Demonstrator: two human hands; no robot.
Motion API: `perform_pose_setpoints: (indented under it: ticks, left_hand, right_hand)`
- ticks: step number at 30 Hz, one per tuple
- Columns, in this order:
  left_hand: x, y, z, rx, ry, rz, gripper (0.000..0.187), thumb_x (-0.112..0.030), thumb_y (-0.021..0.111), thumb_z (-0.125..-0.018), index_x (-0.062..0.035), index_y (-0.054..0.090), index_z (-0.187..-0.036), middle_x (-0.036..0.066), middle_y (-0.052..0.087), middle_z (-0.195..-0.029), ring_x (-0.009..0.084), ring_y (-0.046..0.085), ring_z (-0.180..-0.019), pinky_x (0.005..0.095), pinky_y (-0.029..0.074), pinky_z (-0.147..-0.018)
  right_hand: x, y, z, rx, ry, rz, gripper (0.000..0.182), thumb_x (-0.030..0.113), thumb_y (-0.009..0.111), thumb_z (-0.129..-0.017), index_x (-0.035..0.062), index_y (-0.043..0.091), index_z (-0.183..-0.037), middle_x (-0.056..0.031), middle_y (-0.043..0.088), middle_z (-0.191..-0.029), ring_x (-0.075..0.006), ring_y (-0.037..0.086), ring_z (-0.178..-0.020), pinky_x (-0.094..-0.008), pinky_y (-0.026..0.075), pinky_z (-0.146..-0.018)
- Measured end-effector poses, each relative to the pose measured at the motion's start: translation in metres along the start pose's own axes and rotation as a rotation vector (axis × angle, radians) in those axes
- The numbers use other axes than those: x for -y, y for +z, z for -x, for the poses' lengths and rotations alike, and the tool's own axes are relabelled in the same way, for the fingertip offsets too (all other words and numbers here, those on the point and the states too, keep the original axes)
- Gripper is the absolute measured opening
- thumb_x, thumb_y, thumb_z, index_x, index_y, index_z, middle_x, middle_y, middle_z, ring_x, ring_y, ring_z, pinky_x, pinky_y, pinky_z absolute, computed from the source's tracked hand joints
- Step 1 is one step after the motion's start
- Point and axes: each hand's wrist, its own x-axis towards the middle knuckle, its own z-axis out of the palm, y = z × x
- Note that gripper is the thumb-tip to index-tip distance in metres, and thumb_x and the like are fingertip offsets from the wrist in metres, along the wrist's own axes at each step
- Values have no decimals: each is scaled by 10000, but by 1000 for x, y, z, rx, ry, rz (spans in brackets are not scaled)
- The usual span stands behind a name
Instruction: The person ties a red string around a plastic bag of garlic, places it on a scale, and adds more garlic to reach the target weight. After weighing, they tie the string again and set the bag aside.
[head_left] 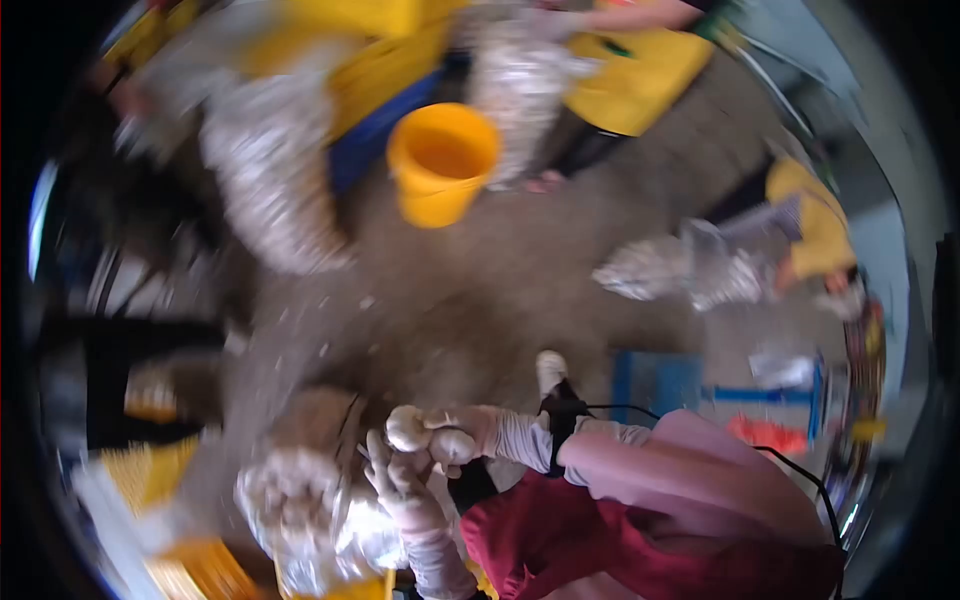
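Note:
My right hand [478, 428], gloved, reaches in from the right with fingers closed around pale round bulbs [408, 430]. They look like garlic or mushrooms; blur hides which. Just below and to the left, my left hand [402, 492], also gloved, comes up from the bottom edge. Its fingers are spread apart, close to the held bulbs, and nothing is plainly in its grip. Beside my left hand is an open clear plastic bag [370, 535] filled with similar pale round pieces [295, 485].
A yellow bucket [445, 170] stands on the brown floor [450, 300]. Large filled clear bags [275, 180] stand at upper left, near yellow crates [385, 75]. Two people in yellow handle bags at the top and right. A blue stool-like object [657, 385] is right of my foot.

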Motion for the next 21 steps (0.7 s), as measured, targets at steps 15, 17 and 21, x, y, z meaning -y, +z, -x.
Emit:
perform_pose_setpoints:
  ticks: [15, 17, 21]
  left_hand:
    - [71, 415, 39, 506, -467, 16, 474, -151, 580, -904, -82, 464, -1358, 3, 565, -908, 19, 347, -488, 176, 262, -406]
    - [68, 429, 47, 506, -462, 20, 465, -139, 573, -902, -69, 466, -1349, 8, 577, -901, 21, 364, -481, 185, 273, -396]
    - [45, 408, 44, 330, -702, 100, 413, -106, 551, -892, -19, 506, -1293, 34, 614, -928, 67, 421, -467, 220, 330, -405]
  right_hand:
    - [255, -325, 573, -1026, -1234, -452, 308, 345, 534, -883, 135, 558, -1107, -77, 565, -1007, -202, 579, -875, -408, 528, -767]
    - [270, -363, 581, -1145, -1101, -547, 312, 337, 534, -891, 132, 555, -1124, -93, 569, -1055, -235, 580, -930, -427, 519, -813]
    - [237, -365, 524, -1337, -1161, -118, 365, 280, 576, -895, 105, 530, -1211, -102, 574, -1101, -239, 587, -963, -395, 504, -856]
